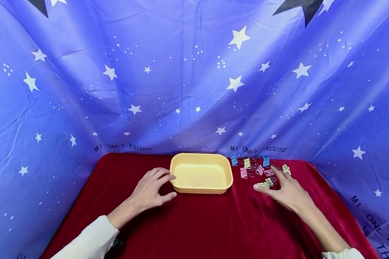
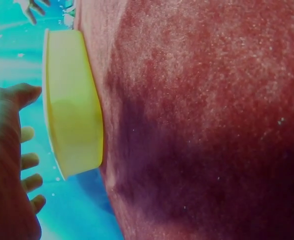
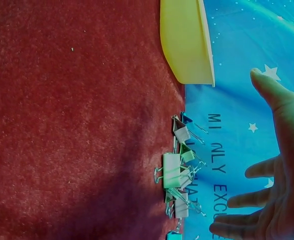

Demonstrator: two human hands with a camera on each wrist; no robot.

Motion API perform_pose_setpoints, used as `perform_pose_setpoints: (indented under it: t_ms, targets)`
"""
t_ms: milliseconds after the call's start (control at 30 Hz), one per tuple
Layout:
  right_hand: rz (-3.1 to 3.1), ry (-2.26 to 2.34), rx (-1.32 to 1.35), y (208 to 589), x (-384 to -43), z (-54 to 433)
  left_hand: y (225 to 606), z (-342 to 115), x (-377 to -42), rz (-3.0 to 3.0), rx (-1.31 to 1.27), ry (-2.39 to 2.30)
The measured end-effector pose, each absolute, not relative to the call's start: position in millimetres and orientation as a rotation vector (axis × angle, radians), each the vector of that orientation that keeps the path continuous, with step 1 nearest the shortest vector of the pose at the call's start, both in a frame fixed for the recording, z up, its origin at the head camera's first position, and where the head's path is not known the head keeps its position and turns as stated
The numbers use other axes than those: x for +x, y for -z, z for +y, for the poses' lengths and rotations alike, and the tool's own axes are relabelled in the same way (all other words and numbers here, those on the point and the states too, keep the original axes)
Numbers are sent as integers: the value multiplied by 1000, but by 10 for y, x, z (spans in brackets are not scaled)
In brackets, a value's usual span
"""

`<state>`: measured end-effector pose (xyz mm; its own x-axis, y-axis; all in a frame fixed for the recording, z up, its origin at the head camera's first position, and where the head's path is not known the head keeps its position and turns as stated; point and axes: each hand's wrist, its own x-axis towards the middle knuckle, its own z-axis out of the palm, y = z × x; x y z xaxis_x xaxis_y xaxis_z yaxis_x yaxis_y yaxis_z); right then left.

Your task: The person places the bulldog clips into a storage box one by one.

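A yellow rectangular tub (image 1: 201, 190) stands on the red cloth, nothing visible inside it. My left hand (image 1: 150, 189) is at the tub's left end, fingers spread and relaxed; whether the fingertips touch the rim I cannot tell. In the left wrist view, the thumb of the left hand (image 2: 9, 135) is near the tub's wall (image 2: 74, 105). Several binder clips lie right of the tub, among them a blue clip (image 1: 234, 160), a pink clip (image 1: 244, 173) and a yellow clip (image 1: 247, 163). Over the nearer clips hovers my right hand (image 1: 290, 190), thumb and fingers apart, holding nothing.
Red velvety cloth (image 1: 201, 226) covers the table. A blue curtain (image 1: 181, 90) with white stars and lettering rises behind and at both sides. In the right wrist view, the clips (image 3: 172, 170) bunch together near the cloth's far edge.
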<state>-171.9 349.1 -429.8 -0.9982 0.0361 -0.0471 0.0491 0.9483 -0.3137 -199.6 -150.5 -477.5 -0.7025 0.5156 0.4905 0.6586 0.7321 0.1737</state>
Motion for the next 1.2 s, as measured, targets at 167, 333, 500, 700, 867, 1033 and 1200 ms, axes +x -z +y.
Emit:
perform_pose_setpoints:
  t_ms: [167, 333, 500, 700, 867, 1033, 1200]
  targets:
    - [3061, 502, 64, 4333, -1724, 3484, 4803, -1483, -2006, -2434, -953, 476]
    - [3061, 515, 42, 4372, -1714, 3500, 4825, -1436, -2027, -2339, -1022, 503]
    - [3056, 588, 4, 4384, -1720, 3525, 4845, -1375, -2065, -2255, -1088, 529]
    - [3041, 730, 1, 4377, -1777, 3542, 4829, -1379, -2128, -2211, -1114, 540]
    - [2989, 791, 76, 4361, -1828, 3564, 4808, -1413, -2168, -2206, -1136, 531]
    - [2861, 1035, 137, 4392, -1865, 3575, 4806, -1415, -2195, -2199, -1161, 515]
    - [2776, 1196, 181, 4462, -1904, 3591, 4805, -1410, -2211, -2212, -1198, 492]
